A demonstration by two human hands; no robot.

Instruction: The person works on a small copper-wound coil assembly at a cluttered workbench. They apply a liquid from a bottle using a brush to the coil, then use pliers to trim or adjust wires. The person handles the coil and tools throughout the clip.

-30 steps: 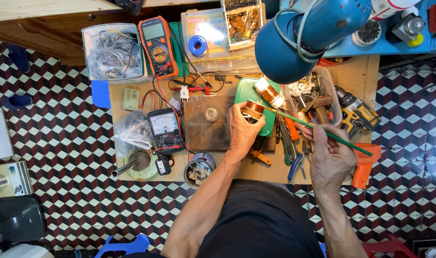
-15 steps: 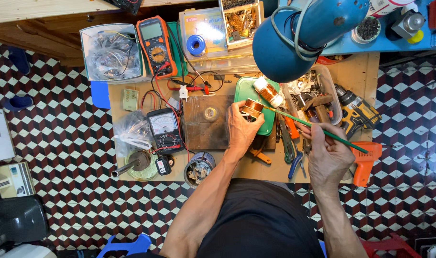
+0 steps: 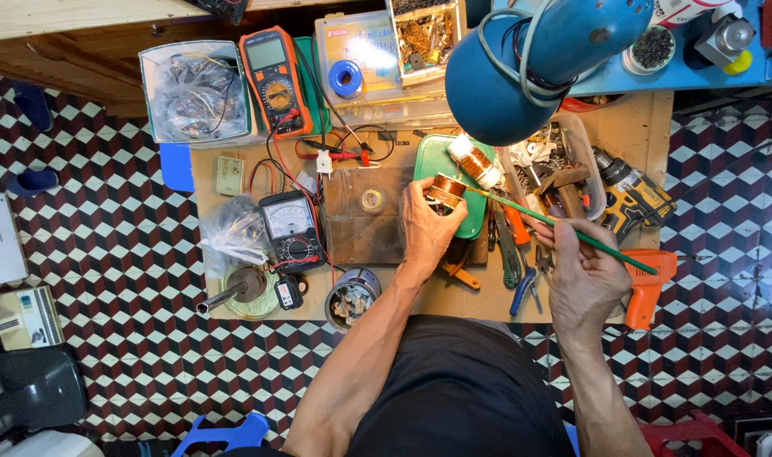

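Note:
My left hand (image 3: pixel 427 227) grips a small copper-wire coil (image 3: pixel 446 188) over the wooden workbench (image 3: pixel 420 300), just in front of a green tray (image 3: pixel 432 154). My right hand (image 3: pixel 582 279) holds a thin green brush (image 3: pixel 572 230) by its handle, and the brush tip reaches up-left to the coil. A second copper coil (image 3: pixel 473 161) lies on the green tray, close beyond the held one.
A blue lamp head (image 3: pixel 534 59) hangs over the bench's back right. An orange multimeter (image 3: pixel 273 78), a black analogue meter (image 3: pixel 289 228), a bin of wires (image 3: pixel 195 91), a bin of tools (image 3: pixel 555 169), pliers (image 3: pixel 513 254), a drill (image 3: pixel 631 199) and an orange tool (image 3: pixel 647 286) crowd the top.
Both hands stay in nearly the same place. The brush tip has shifted slightly against the coil.

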